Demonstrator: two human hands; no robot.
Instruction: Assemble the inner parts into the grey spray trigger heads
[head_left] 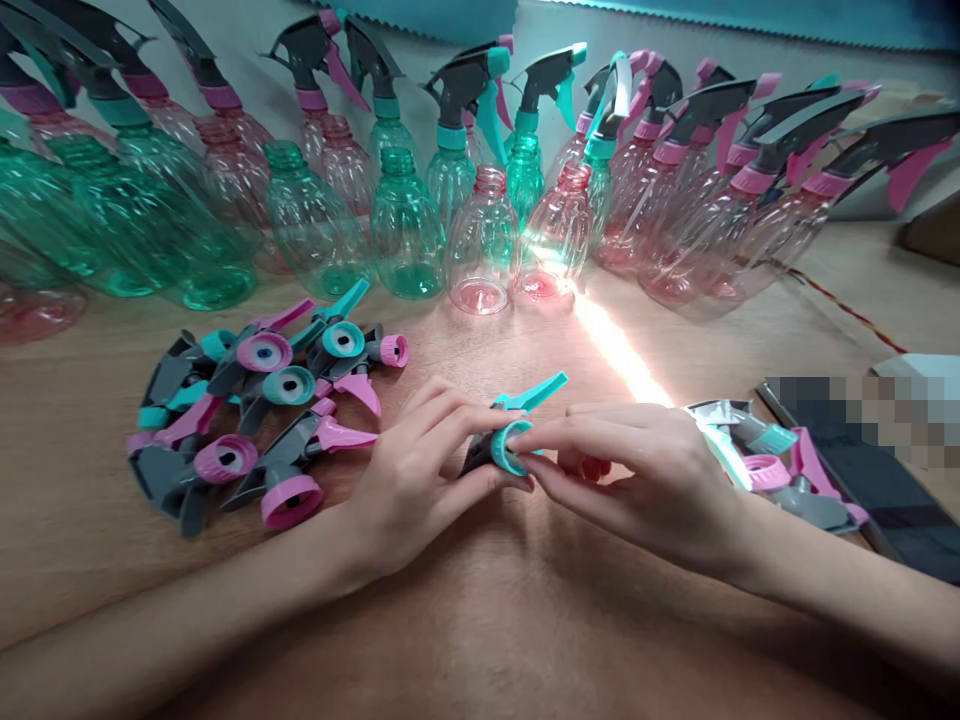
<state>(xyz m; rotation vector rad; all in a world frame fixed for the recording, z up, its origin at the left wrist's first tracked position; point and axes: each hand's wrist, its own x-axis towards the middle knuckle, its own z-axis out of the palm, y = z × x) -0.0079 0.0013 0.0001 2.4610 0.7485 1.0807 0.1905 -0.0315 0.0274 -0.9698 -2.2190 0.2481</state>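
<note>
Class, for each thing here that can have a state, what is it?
Held spray head: off any bottle
Left hand: closed on it
Right hand: touching it
Left pile of spray heads: loose
Right pile of spray heads: loose
Two central pink bottles: standing, uncapped
Two green bottles beside them: standing, uncapped
Back-row bottles: spray heads fitted
</note>
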